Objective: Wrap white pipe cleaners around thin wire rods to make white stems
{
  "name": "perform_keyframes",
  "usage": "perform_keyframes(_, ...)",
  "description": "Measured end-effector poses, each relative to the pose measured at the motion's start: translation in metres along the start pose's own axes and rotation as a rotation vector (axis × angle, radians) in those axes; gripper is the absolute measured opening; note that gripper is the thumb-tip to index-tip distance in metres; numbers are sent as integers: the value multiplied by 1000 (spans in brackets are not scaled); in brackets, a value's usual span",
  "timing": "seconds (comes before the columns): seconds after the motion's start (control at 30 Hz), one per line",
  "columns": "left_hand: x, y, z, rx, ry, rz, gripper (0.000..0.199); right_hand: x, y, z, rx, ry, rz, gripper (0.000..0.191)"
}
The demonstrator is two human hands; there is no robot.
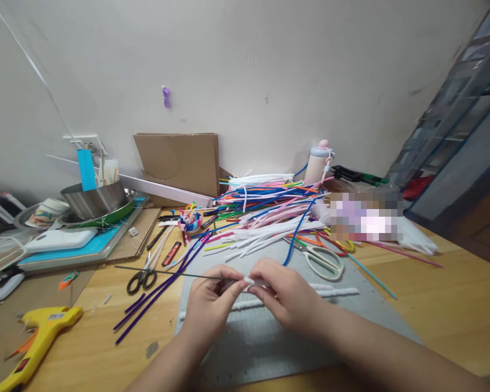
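My left hand (208, 302) pinches a thin dark rod (159, 273) that sticks out leftward over the desk. At the rod's right end, between both hands, is a small white fuzzy piece that looks like pipe cleaner (249, 281). My right hand (288, 296) has thumb and fingers closed on that white piece; its inner fingers are partly hidden. Under the hands, white pipe cleaners (338, 292) lie across a grey cutting mat (269, 354). Purple pipe cleaners (155, 299) and black-handled scissors (141, 280) lie left of my left hand.
Behind the hands lies a heap of coloured pipe cleaners (269, 207). White-handled scissors (322, 263) rest right of centre. A yellow glue gun (41, 337) lies front left. A metal pan (93, 200), cardboard (179, 163) and a bottle (316, 166) stand along the back.
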State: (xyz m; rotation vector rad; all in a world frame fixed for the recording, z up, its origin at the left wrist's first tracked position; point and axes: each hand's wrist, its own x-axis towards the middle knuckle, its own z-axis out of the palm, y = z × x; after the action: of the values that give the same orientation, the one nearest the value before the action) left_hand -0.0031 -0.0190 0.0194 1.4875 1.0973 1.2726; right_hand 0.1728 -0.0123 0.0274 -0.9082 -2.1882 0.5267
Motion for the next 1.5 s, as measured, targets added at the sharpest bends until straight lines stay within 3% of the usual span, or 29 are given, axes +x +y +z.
perform_keyframes(0.13, -1, 3, 1, -17, -15, 21, 13, -1, 2, 1, -10, 47, -42, 12)
perform_keyframes(0.27, 0, 4, 1, 30, 16, 149, 13, 1, 3, 0, -15, 81, -26, 13)
perform_keyframes(0.63, 4, 4, -4, 129, -24, 361, 2, 0, 1, 1, -48, 54, -85, 19)
perform_keyframes(0.9, 3, 5, -2, 125, -57, 296, 4, 0, 2, 0, -8, 105, -125, 16)
perform_keyframes(1.03, 2, 9, 1, 74, -10, 238, 7, -2, 4, 1, -35, 150, -129, 17)
perform_keyframes(1.2, 1, 11, -1, 174, 3, 253, 9, -4, 2, 1, -124, 183, -142, 19)
perform_keyframes(1.27, 1, 12, -3, 215, -1, 307, 8, -3, -1, -2, -87, 137, -125, 10)
perform_keyframes(1.4, 1, 13, -6, 297, -22, 514, 4, 0, -5, -6, -59, -1, -136, 17)
perform_keyframes(1.5, 2, 10, -6, 331, -23, 576, 5, 1, -3, -4, -63, 18, -144, 20)
